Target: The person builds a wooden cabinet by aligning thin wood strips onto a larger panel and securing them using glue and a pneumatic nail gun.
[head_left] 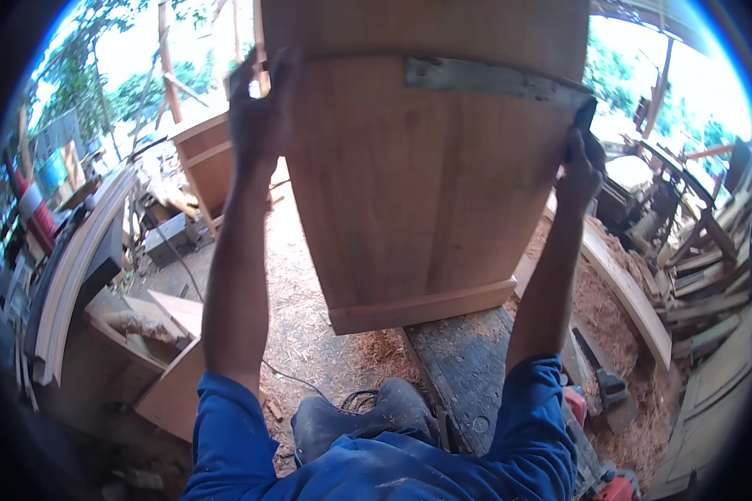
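A wide wooden panel (384, 192) is raised in front of me, tilted, with a wooden strip (426, 306) along its lower edge. My left hand (263, 113) is closed around the panel's left edge, slightly blurred. Across the panel's upper right lies the worn metal blade of what looks like a try square (493, 81). Its dark end piece sits at the panel's right edge. My right hand (582, 171) grips there, just below the blade, with its fingers curled round the dark piece. The panel's back is hidden.
A dark workbench (464, 359) stands below the panel, dusted with shavings. Long boards (79, 267) and an open wooden box (142, 330) are at left, near a wooden cabinet frame (205, 159). Right are a plank (627, 292), stacked timber (714, 284) and a red-and-grey tool (614, 484).
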### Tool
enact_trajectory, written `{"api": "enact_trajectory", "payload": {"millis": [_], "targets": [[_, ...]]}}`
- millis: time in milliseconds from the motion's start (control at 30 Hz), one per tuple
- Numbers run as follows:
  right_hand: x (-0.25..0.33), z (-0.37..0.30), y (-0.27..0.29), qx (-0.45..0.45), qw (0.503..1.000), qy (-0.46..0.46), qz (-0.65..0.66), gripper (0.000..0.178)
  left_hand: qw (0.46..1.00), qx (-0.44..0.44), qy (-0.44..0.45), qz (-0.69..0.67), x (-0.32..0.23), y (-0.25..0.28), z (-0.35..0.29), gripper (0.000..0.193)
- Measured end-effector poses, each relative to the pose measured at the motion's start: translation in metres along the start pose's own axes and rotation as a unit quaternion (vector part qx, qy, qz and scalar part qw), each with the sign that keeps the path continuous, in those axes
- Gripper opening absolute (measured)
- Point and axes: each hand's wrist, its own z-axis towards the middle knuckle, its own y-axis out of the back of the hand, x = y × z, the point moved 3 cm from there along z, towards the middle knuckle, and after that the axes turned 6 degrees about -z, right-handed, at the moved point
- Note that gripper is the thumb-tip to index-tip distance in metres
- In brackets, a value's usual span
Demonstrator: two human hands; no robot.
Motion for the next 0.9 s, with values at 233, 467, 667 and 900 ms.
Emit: {"api": "enact_trajectory", "payload": {"millis": [233,467,667,900], "targets": [[-0.03,-0.001,0.008,0.043,0.994,0.052,-0.088,0.04,0.977,0.102,0.14,-0.126,-0.001,-0.019,-0.005,0.098],[0.01,-0.003,0.012,0.018,0.975,0.186,-0.118,0.048,0.976,0.099,0.089,-0.172,-0.005,-0.016,-0.007,0.097],[-0.01,-0.001,0.013,0.031,0.971,0.18,-0.153,0.061,0.982,0.111,0.085,-0.131,-0.012,-0.008,-0.004,0.092],[-0.008,0.0,0.01,0.071,0.977,0.137,-0.149,0.069,0.984,0.099,0.012,-0.149,-0.008,-0.009,0.004,0.065]]}}
